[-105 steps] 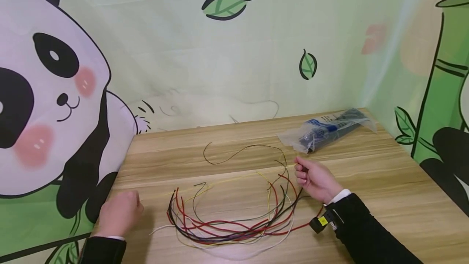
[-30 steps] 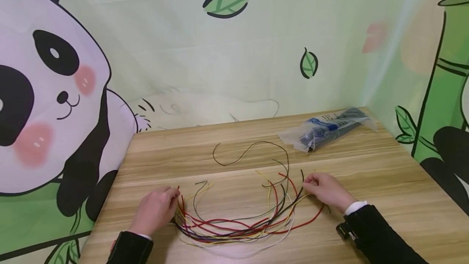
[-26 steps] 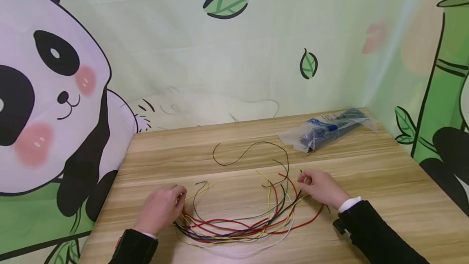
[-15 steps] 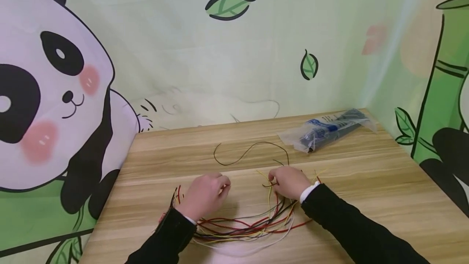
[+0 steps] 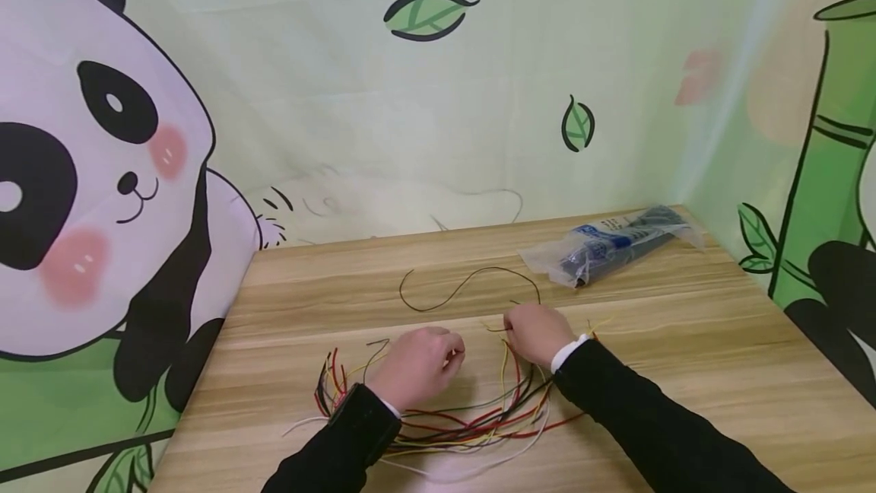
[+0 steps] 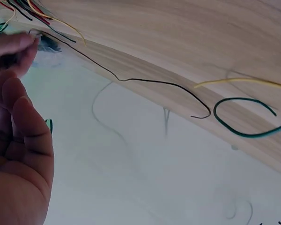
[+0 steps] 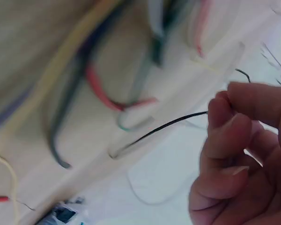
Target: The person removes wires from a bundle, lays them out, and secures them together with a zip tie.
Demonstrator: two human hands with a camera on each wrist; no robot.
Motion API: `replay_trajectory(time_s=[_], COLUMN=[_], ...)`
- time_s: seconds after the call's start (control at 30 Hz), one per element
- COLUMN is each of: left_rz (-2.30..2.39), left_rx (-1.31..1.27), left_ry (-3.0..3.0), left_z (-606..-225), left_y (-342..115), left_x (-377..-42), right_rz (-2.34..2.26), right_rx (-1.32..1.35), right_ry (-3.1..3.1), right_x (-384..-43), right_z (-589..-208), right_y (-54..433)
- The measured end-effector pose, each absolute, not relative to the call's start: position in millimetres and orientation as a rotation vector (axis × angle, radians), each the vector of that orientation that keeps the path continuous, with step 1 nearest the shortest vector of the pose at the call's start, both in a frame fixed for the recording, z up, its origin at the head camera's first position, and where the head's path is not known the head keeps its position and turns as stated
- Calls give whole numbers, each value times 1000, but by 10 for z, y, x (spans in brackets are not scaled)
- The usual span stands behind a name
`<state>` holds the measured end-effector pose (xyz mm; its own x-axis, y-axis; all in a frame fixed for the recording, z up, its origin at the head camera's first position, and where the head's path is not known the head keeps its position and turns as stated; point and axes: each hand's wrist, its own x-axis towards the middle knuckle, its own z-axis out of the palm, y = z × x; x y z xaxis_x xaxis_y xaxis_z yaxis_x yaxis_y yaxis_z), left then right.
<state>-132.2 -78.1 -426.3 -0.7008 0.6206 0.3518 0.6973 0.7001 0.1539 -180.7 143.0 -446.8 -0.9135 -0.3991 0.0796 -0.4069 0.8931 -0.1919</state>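
A thin black wire (image 5: 472, 278) curves across the table behind the bundle in the head view. My right hand (image 5: 539, 332) pinches it between thumb and index finger; in the right wrist view the wire (image 7: 168, 124) runs out from the fingertips. My left hand (image 5: 419, 365) hovers over the bundle's left half, fingers loosely bent. In the left wrist view nothing shows in the left hand (image 6: 23, 154). Below both hands lies a curved bundle of red, black, yellow, green and white wires (image 5: 479, 424), partly covered by the left hand and sleeve.
A clear plastic bag (image 5: 609, 243) with blue print and dark contents lies at the back right of the wooden table (image 5: 315, 287). Loose wire ends stick up at the bundle's left and right. A printed panda backdrop (image 5: 328, 97) stands behind the table.
Earlier, my right hand held a yellow wire, which now lies with the bundle. The right hand has moved left to the thin black wire. My left hand has moved right, over the bundle.
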Motion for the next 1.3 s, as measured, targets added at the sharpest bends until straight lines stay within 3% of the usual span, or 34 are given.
replay_trajectory(time_s=[0.17, 0.47, 0.73, 1.07, 1.3], left_rz=[-610, -949, -903, -809, -780], left_rx=[-914, -762, -693, -592, -551], left_ry=[-2737, -2617, -2586, -2565, -2587], left_z=[-4241, -4154, -4173, -4212, -4146], left_y=[-707, -478, -602, -925, -1098], left_x=[-1366, -1404, -1378, -1384, -1420], right_rz=[735, 1986, 2304, 2539, 2727], right_rx=[580, 533, 420, 275, 328], right_ry=[-2906, -2582, -2284, -1970, -1652], right_x=[-1805, -1604, -1437, -1315, -1206], right_z=[-4163, -3875, -3765, -3781, -3902], right_y=[1442, 1261, 1381, 1965, 2391])
